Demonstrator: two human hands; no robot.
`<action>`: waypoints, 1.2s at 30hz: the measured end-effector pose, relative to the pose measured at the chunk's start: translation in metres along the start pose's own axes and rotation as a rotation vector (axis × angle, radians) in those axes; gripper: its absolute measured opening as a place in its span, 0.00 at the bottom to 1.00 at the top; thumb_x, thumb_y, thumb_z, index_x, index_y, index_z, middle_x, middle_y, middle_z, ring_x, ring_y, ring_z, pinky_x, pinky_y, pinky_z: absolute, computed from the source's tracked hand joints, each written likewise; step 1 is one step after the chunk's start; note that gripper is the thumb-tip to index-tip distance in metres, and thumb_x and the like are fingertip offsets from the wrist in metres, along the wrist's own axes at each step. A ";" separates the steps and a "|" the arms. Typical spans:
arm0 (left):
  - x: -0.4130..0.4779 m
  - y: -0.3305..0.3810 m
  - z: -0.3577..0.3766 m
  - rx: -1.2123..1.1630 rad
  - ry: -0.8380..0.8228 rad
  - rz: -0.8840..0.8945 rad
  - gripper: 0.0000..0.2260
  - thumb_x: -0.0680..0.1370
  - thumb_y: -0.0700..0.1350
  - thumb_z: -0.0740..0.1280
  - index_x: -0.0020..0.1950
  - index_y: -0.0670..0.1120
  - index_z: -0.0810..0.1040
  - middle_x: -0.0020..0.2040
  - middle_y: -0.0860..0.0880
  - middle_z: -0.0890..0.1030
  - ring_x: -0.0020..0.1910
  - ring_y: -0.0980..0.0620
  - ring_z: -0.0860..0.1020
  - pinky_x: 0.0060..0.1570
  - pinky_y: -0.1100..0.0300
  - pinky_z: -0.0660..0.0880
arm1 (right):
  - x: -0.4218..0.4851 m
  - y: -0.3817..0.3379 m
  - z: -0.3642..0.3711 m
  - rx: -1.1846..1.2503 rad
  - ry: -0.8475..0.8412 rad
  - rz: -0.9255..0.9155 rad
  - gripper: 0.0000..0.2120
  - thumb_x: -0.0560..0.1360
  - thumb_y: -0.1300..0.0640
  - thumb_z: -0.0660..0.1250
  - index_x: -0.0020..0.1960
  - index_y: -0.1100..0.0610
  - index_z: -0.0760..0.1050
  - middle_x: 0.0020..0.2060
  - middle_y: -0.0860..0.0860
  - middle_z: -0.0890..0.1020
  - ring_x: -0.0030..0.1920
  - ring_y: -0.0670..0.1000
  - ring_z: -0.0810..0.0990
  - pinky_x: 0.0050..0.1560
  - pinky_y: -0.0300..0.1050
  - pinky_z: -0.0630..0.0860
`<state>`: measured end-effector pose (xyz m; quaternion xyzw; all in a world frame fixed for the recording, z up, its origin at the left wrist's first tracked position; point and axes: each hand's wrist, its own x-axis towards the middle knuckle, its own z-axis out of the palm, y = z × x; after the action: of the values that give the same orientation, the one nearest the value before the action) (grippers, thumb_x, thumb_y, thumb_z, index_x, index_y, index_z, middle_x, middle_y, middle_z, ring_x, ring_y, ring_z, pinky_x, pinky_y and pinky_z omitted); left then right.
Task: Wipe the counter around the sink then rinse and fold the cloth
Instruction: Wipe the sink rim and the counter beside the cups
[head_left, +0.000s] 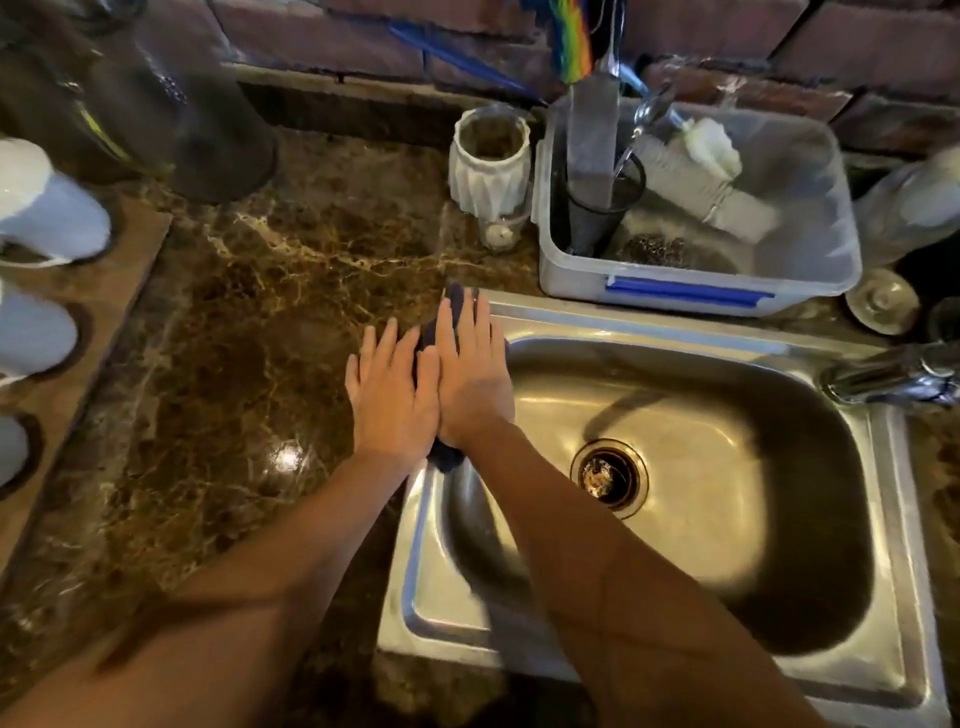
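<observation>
A dark blue cloth (427, 336) lies on the left rim of the steel sink (675, 325), where the rim meets the brown marble counter (249, 322). Both of my hands lie flat on top of it, side by side, fingers stretched out and pointing away from me. My left hand (392, 397) covers the cloth's counter side. My right hand (470, 374) covers the side toward the basin. Only small bits of cloth show: past my right fingertips, between the hands and under the wrists.
A clear plastic tub (810, 280) with brushes and a scourer stands behind the sink, a white ribbed jar (491, 171) to its left. The tap (883, 376) reaches in from the right. White cups (47, 213) sit on a wooden board at the left.
</observation>
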<state>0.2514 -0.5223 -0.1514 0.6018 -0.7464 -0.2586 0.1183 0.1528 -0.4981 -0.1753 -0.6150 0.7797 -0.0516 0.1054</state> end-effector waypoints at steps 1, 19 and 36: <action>0.006 0.007 0.002 -0.033 -0.013 0.004 0.27 0.84 0.57 0.45 0.78 0.49 0.67 0.81 0.48 0.61 0.82 0.50 0.52 0.80 0.46 0.44 | 0.007 0.010 -0.002 -0.012 0.012 -0.037 0.32 0.84 0.50 0.50 0.81 0.62 0.41 0.81 0.62 0.44 0.81 0.62 0.41 0.80 0.58 0.41; 0.015 0.049 0.025 0.475 -0.208 0.350 0.31 0.83 0.59 0.47 0.83 0.47 0.47 0.83 0.43 0.46 0.82 0.44 0.44 0.79 0.41 0.47 | -0.027 0.121 -0.001 -0.027 0.124 0.035 0.35 0.79 0.52 0.65 0.80 0.61 0.54 0.80 0.62 0.55 0.81 0.61 0.51 0.80 0.57 0.49; 0.010 0.066 0.051 0.635 -0.288 0.357 0.46 0.76 0.68 0.60 0.82 0.49 0.39 0.82 0.38 0.38 0.81 0.37 0.38 0.76 0.33 0.41 | -0.108 0.272 -0.059 -0.165 0.108 0.596 0.32 0.80 0.67 0.61 0.80 0.66 0.52 0.78 0.67 0.58 0.78 0.66 0.59 0.77 0.59 0.59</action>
<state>0.1685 -0.5095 -0.1607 0.4264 -0.8912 -0.0720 -0.1368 -0.0948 -0.3311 -0.1643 -0.3620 0.9318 0.0127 0.0240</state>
